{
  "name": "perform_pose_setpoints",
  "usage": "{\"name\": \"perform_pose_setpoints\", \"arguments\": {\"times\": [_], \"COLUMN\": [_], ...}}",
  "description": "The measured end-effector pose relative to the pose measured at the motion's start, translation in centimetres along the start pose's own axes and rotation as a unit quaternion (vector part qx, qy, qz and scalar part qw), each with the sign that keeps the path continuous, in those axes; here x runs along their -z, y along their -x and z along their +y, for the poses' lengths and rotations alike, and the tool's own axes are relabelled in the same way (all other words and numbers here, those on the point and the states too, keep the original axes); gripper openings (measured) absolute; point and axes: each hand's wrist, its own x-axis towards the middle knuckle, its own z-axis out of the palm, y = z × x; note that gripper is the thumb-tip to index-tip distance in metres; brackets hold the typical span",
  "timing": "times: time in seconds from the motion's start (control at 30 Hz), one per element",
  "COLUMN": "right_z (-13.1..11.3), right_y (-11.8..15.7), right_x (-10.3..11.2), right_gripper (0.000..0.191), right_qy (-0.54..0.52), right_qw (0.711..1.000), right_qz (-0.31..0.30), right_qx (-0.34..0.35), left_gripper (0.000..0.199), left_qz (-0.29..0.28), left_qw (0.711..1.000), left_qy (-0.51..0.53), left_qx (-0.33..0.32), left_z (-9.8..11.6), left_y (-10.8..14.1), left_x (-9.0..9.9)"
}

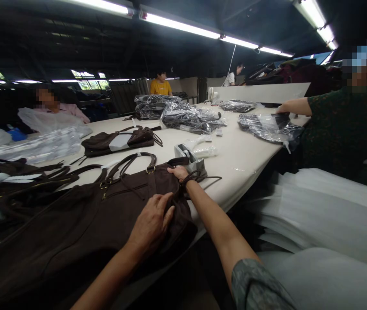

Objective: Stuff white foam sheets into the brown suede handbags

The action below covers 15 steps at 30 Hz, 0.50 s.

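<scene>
A large dark brown bag [83, 219] with gold-coloured buckles lies on the pale table [235, 159] in front of me. On its right part rests my left hand [152, 221], palm down, fingers bent a little and lying against the fabric. Farther up, at the bag's upper right corner beside the thin cords, my right hand [180, 173] has its fingers closed on the bag's edge. A grey tape dispenser [191, 160] stands just behind that hand.
Another brown bag [121, 142] and plastic-wrapped bags [186, 114] lie farther back. More brown bags and straps [15, 176] crowd the left. White sheets [325, 206] are stacked at right. A person [341, 120] handles a wrapped bag at the right edge.
</scene>
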Motion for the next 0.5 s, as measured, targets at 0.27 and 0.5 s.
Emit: {"name": "perform_pose_setpoints", "arguments": {"times": [0.27, 0.5], "right_z": [-1.2, -3.0], "right_y": [-0.5, 4.5], "right_x": [0.2, 1.0], "right_gripper": [0.013, 0.016], "right_qy": [0.261, 0.360], "right_qw": [0.958, 0.923], "right_qz": [0.033, -0.011], "right_qx": [0.113, 0.136], "left_gripper": [0.060, 0.048], "left_qz": [-0.208, -0.120], "left_qw": [0.974, 0.990], "left_qy": [-0.059, -0.069], "left_qx": [0.065, 0.014], "left_z": [-11.3, -13.2], "left_y": [6.0, 11.7], "left_x": [8.3, 2.4]}}
